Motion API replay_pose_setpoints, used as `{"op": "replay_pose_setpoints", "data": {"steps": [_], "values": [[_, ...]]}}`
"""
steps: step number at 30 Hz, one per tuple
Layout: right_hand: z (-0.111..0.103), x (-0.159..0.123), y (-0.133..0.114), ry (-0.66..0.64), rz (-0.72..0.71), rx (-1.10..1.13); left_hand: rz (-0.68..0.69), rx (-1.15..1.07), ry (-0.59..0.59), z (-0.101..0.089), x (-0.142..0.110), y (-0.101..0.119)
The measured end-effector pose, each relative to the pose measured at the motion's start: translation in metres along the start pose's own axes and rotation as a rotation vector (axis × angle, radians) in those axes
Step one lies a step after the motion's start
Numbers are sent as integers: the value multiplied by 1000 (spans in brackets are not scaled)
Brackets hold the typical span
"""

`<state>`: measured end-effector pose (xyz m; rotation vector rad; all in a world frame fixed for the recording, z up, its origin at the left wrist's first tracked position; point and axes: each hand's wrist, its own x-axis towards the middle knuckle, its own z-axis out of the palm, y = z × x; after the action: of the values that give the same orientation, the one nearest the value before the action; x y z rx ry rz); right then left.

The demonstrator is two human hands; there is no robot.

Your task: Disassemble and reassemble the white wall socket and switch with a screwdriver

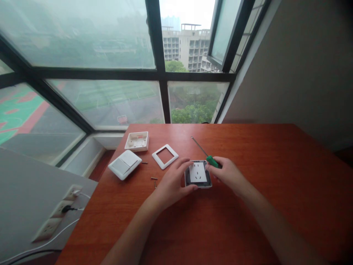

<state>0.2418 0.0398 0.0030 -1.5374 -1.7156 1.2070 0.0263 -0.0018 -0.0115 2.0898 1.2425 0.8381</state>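
Dark-framed window (pixel 96 35), reddish table (pixel 264 154), grey wall (pixel 298 70)

so you've got one cam, worn on your head, looking forward and down across the table (pixel 261 221) from your side, near enough that your left hand (pixel 172 178) and right hand (pixel 227 171) sit just below mid-shot, but wide enough to catch the windows (pixel 96 36) up top and the wall (pixel 303 66) at right

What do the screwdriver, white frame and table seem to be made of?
Screwdriver: green handle, likely plastic; grey shaft, metallic-looking, so probably steel. White frame: probably plastic, smooth and evenly coloured. Table: wood or laminate, reddish-brown with faint grain and slight sheen.
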Motion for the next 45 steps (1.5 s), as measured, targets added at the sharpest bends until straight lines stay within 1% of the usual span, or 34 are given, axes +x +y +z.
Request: {"op": "replay_pose_setpoints", "data": {"steps": [4,8,11,16,21,24,31,39,42,45], "values": [[1,2,0,-44,7,21,2,-6,5,0,0,0],[1,2,2,-48,-18,-6,2,-18,5,0,0,0],[1,1,4,-31,-40,-49,3,-27,3,0,1,0],[2,-1,4,24,-114,-183,-3,-21,2,1,0,-1],[2,-2,1,28,-136,-268,-2,-9,-5,1,0,-1],[3,-3,3,46,-127,-307,-5,-6,-4,0,0,0],[3,-3,8,28,-124,-277,-14,-3,-9,0,1,0],[4,-2,9,31,-125,-310,-13,-5,-7,0,0,0],[0,-2,8,27,-134,-289,-11,-7,-8,0,0,0],[-10,-3,2,44,-144,-277,-9,-7,-5,0,0,0]]}}
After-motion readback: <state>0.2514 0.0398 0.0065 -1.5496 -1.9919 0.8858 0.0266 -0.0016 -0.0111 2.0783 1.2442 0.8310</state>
